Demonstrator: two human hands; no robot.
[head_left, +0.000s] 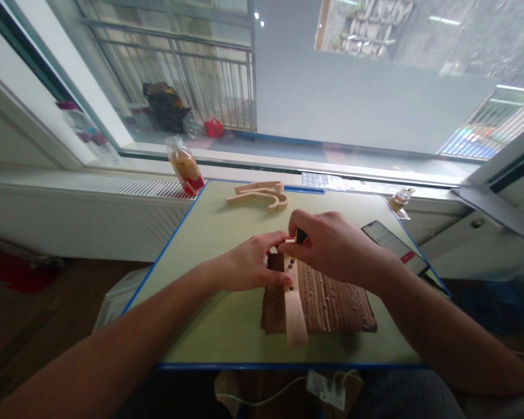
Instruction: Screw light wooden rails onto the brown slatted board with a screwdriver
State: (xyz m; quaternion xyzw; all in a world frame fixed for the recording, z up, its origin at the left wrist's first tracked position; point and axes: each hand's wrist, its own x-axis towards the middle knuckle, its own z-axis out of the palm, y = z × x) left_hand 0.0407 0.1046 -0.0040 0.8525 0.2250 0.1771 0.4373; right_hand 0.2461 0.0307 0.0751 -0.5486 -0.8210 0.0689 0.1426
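Observation:
My left hand (255, 262) steadies a pale wooden strip (295, 317), its thumb and fingers pressed on the strip's upper part. That strip lies lengthwise over a brown ridged wooden board (332, 302) dotted with small holes, and its near end reaches past the board's edge. Dark round spots, screws or holes, run along the strip. My right hand (336, 244) is closed around a small black-and-yellow tool (301, 235) at the strip's far end. The fingers cover most of this tool, so its tip is hidden. Curved pale wooden pieces (259, 195) rest farther back.
A pale green table (192, 302) with a blue rim carries everything. Right of my right hand lies a phone (393, 244). Drink bottles, one amber with a red label (186, 169) and a smaller one (400, 199), stand by the window sill. Below hangs a white cable (266, 401).

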